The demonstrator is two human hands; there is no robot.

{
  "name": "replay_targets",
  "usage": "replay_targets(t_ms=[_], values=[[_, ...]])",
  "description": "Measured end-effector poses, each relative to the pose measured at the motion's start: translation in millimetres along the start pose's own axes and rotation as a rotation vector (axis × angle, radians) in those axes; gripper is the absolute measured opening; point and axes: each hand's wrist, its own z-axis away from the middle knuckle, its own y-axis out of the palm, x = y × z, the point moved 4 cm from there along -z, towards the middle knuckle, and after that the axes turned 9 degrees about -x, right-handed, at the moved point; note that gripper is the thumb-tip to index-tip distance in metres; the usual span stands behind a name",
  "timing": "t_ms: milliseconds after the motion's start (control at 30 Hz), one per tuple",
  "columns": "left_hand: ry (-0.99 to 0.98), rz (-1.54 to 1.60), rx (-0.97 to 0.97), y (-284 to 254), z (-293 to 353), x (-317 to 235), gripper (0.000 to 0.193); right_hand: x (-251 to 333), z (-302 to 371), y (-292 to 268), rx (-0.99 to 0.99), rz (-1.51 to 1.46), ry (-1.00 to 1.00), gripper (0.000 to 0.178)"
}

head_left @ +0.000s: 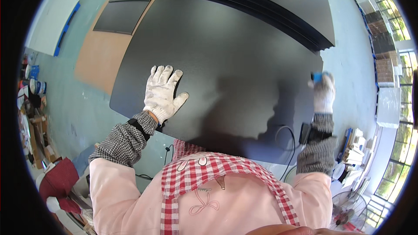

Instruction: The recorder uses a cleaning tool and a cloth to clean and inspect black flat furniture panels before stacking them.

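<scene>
A large black panel (209,65) with a smooth, dull sheen lies flat in front of me. On its left part rests my left hand (163,93), in a soiled white knit glove, palm down with the fingers spread. My right hand (324,92), gloved the same way and a little blurred, is at the panel's right edge. Its fingers are closed round a small blue object (317,77) with a dark end; its kind is not clear. Whether that object touches the edge cannot be made out.
Behind the panel stands a stack of similar black panels (257,8). A brown board (98,56) bearing a smaller black panel (122,15) lies at the left. A cable (292,148) hangs by my right arm. A fan (348,209) stands at the lower right, and stacked boards (385,63) line the windows.
</scene>
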Motion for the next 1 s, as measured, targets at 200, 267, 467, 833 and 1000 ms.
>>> replay_targets(t_ms=[200, 267, 467, 833, 1000], values=[[0.04, 0.021, -0.159, -7, 6, 22, 0.064, -21, 137, -161, -0.186, 0.119, 0.24, 0.035], [-0.08, 0.043, -0.299, -21, 23, 53, 0.06, -28, 197, -173, -0.335, 0.077, 0.373, 0.026], [-0.95, 0.253, -0.459, -5, 112, 196, 0.088, -104, 301, -200, -0.674, -0.218, 0.742, 0.014], [-1.362, 1.58, -0.379, 40, 126, 199, 0.023, -118, 276, -146, -0.584, -0.166, 0.637, 0.008], [-1.316, 1.466, -0.388, 43, 118, 199, 0.025, -115, 268, -149, -0.54, -0.098, 0.633, 0.009]])
